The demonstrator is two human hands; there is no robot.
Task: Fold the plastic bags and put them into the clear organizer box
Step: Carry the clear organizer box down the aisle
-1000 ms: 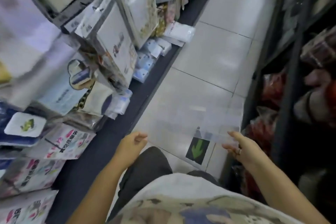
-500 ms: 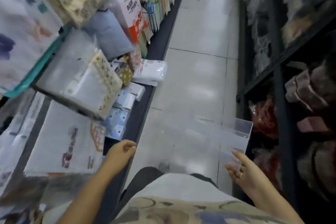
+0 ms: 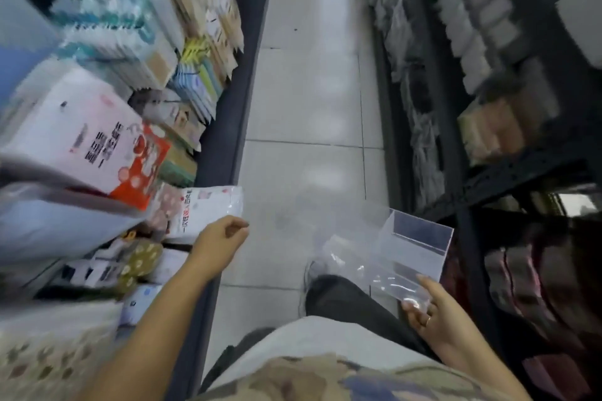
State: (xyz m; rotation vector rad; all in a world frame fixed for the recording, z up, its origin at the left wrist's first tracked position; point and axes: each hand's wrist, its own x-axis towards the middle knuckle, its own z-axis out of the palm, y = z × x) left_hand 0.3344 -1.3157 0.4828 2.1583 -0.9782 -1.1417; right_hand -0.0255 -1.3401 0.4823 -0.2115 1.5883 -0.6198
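Observation:
My right hand (image 3: 438, 312) holds a clear organizer box (image 3: 413, 247) by its near edge, low at the right of the aisle. Clear plastic bags (image 3: 361, 267) lie crumpled in and against the box, hard to tell apart from it. My left hand (image 3: 221, 241) hangs over the edge of the left shelf with its fingers loosely curled and nothing in it. It is just below a white packet with red print (image 3: 208, 212).
I stand in a narrow shop aisle with a pale tiled floor (image 3: 309, 107). Packaged goods crowd the left shelf (image 3: 107, 140). A dark metal rack (image 3: 482, 172) with wrapped goods lines the right. My dark trouser leg (image 3: 345, 299) is below the box.
The view has swung up along the aisle. The box has come up into plainer sight in my right hand. My left hand has moved forward beside the white packet.

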